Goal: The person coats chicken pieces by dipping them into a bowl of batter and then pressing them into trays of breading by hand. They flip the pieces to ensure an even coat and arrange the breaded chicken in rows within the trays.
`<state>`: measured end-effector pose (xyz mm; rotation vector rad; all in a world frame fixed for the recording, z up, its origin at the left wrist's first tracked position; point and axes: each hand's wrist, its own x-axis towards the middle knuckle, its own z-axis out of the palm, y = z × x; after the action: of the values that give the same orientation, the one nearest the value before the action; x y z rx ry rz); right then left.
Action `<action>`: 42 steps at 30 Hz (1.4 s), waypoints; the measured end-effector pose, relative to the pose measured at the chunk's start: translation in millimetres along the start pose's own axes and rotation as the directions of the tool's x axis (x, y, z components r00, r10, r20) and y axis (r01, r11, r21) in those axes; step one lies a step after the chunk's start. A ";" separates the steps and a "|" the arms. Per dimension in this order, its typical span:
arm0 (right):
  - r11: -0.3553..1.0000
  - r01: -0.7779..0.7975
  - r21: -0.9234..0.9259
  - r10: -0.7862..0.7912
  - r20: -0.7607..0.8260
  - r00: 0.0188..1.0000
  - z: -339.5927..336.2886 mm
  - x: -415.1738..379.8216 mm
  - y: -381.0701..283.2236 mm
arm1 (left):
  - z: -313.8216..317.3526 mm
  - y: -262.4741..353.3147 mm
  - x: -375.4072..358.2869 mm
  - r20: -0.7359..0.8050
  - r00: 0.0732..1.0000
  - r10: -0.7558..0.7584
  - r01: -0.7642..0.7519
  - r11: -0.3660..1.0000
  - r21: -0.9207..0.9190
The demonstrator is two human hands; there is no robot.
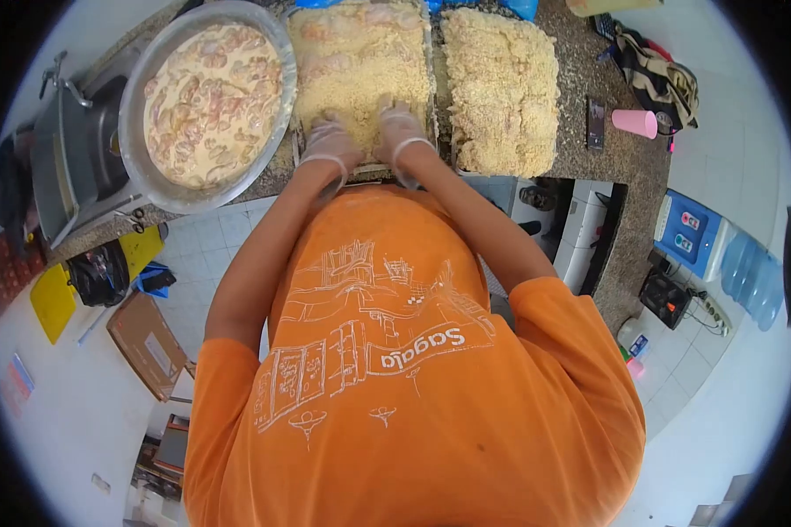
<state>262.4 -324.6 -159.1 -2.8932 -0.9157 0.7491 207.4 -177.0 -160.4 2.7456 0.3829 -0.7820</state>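
Both my hands wear clear plastic gloves and press into a tray of pale breading crumbs (360,83). My left hand (332,142) is at the tray's near left, its fingers stretched forward with the tips partly sunk in the crumbs. On the near right, my right hand (401,130) also reaches forward, fingertips partly hidden in the crumbs. Neither hand visibly grips a piece. Coated chicken pieces (360,19) lie at the tray's far end. To the right, breaded chicken pieces (501,92) are packed in rows. A metal basin (134,162) on the left holds raw chicken in creamy batter (215,105).
The speckled stone counter (580,97) carries a phone (596,123), a pink cup (634,123) and a striped cloth (655,75) on the right. A sink (107,132) with a tap (59,79) lies beyond the basin. Scissors (134,220) rest at the counter edge.
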 end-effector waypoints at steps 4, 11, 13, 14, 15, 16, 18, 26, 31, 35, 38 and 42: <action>0.958 -0.123 0.257 0.135 -0.029 0.990 12.8 35.1 -1.7 | -13.1 0.8 20.4 0.119 0.975 0.188 -0.150 0.949 -0.276; 0.360 -0.086 0.929 0.303 -0.029 0.953 -73.3 -6.1 26.6 | -71.3 -8.2 2.9 -0.013 0.996 -0.090 0.068 0.831 -0.552; 0.729 -0.296 0.617 0.366 0.014 0.931 -64.4 -2.4 41.4 | -29.3 -20.4 8.4 -0.060 0.994 -0.089 0.050 0.875 -0.481; 0.727 -0.296 0.620 0.367 0.013 0.930 -52.9 -0.3 35.9 | -9.7 -24.9 10.7 -0.094 0.992 -0.084 0.039 0.914 -0.403; 0.810 -0.305 0.500 0.349 0.007 0.937 -43.0 2.6 22.2 | -5.7 -21.2 14.2 -0.093 0.992 -0.081 0.037 0.915 -0.401; 0.877 -0.308 0.369 0.330 0.004 0.944 -33.6 6.6 10.2 | -4.1 -13.4 21.6 0.059 0.998 0.012 0.014 0.904 -0.427; 0.763 -0.400 0.507 0.409 0.100 0.907 -21.2 25.1 -7.4 | 2.4 -7.8 36.6 0.200 0.974 0.110 -0.007 0.890 -0.455; -0.027 -0.138 0.990 0.390 0.137 0.911 -69.0 21.3 24.6 | -78.3 -3.4 6.0 0.060 0.997 -0.047 0.076 0.577 -0.813; 0.920 -0.329 0.211 0.364 -0.154 0.919 -32.2 13.3 19.1 | -27.5 1.9 8.3 -0.072 0.974 -0.214 0.123 0.772 -0.624; 0.931 -0.226 0.285 0.227 0.032 0.973 -13.0 28.9 -7.8 | 24.7 -5.6 45.2 0.011 0.996 0.083 -0.056 0.755 -0.653; 0.527 -0.412 0.743 0.372 0.234 0.898 -27.9 35.0 -10.5 | -42.7 7.8 17.6 0.127 0.991 0.039 0.069 0.666 -0.743; 0.772 -0.180 0.610 0.345 -0.164 0.924 -73.0 33.4 1.1 | -67.9 4.8 24.5 -0.199 0.970 -0.136 -0.052 0.690 -0.722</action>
<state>319.5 -298.1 -109.3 -2.4808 -0.1809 0.5051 261.3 -155.5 -117.1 2.0579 0.6454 -0.2054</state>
